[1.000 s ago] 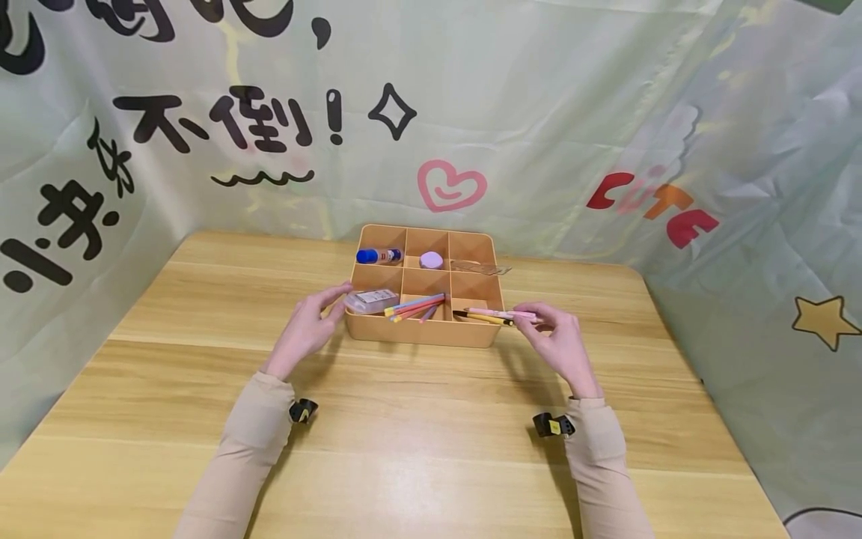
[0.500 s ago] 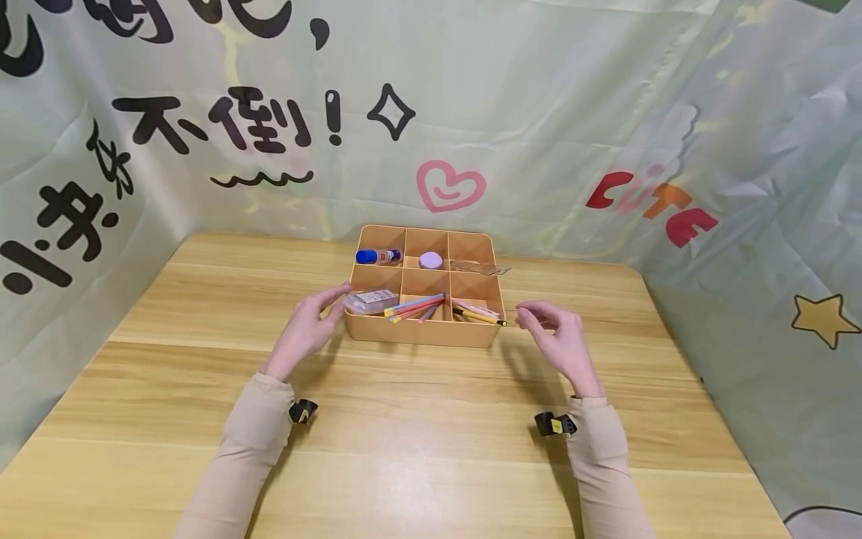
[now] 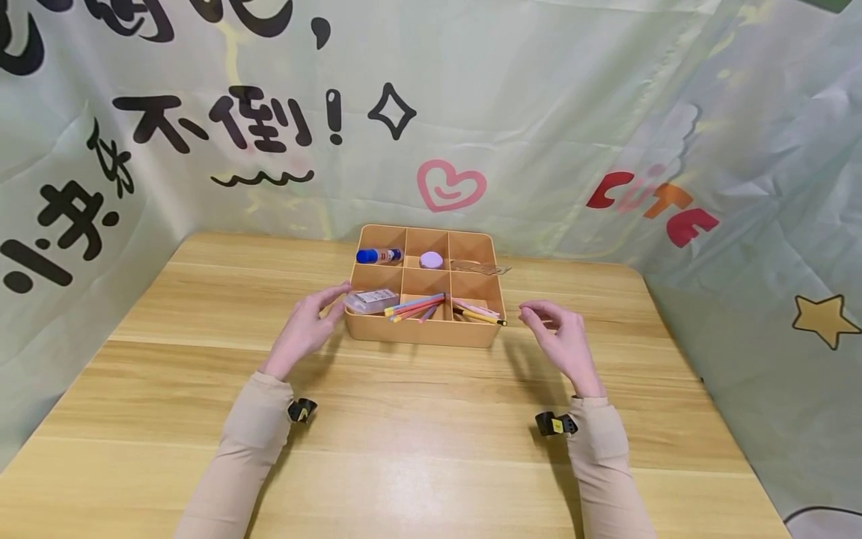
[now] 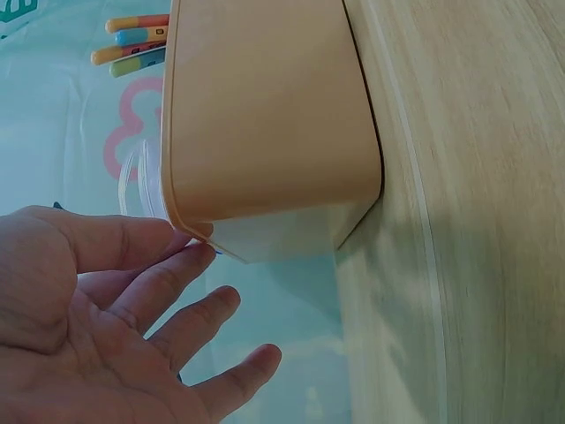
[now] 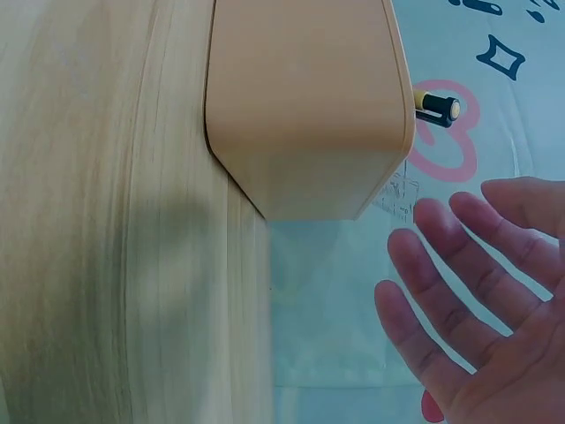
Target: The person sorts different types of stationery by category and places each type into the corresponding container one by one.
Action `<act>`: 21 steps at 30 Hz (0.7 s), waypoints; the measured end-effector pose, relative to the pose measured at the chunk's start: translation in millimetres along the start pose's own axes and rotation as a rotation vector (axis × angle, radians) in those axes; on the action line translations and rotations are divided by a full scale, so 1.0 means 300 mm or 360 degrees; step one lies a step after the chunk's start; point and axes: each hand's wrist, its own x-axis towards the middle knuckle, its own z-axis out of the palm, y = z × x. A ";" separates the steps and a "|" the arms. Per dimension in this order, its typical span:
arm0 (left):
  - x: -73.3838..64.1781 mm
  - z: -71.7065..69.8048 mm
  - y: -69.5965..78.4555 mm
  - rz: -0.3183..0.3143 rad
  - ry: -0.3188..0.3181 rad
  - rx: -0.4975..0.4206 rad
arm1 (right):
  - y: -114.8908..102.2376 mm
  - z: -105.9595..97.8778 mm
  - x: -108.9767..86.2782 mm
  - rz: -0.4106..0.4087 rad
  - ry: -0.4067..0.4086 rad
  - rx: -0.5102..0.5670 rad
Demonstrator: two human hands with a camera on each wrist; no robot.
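Note:
A tan six-compartment organizer box (image 3: 420, 332) stands on the table. My left hand (image 3: 307, 329) touches its left rim with the fingertips; in the left wrist view, this hand's thumb and fingers (image 4: 190, 330) meet the box corner, the others spread loosely. My right hand (image 3: 559, 337) hovers just right of the box, holding nothing, its fingers relaxed. In the front right compartment lie a yellow-and-black pen (image 3: 480, 317) and a pink pen (image 3: 476, 307). Several colored pens (image 3: 416, 305) lean in the front middle one. A clear plastic case (image 3: 373, 301) sits front left.
In the back row are a blue-capped glue stick (image 3: 378, 256), a round purple lid (image 3: 431, 260) and a clear ruler-like strip (image 3: 480, 267) poking past the right rim. A printed cloth (image 3: 539, 112) hangs behind the wooden table (image 3: 417, 434).
My right hand has let go of the pink and yellow pens, which now lie in the front right compartment, and has drawn slightly right. The left hand has hardly moved.

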 end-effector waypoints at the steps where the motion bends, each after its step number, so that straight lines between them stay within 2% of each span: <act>1: -0.001 -0.002 0.000 0.0001 -0.0002 -0.0003 | 0.000 0.000 0.000 0.0005 -0.0004 -0.0009; 7: -0.005 -0.018 -0.006 0.0007 -0.0027 -0.0010 | 0.006 -0.004 0.002 0.0033 -0.0093 -0.0050; 14: -0.007 -0.035 -0.009 0.0008 -0.0015 0.0016 | 0.021 -0.005 0.005 0.0074 -0.0312 -0.0031; 21: -0.009 -0.039 0.000 -0.0039 -0.0005 0.0133 | 0.036 -0.001 0.006 0.0100 -0.0437 -0.0231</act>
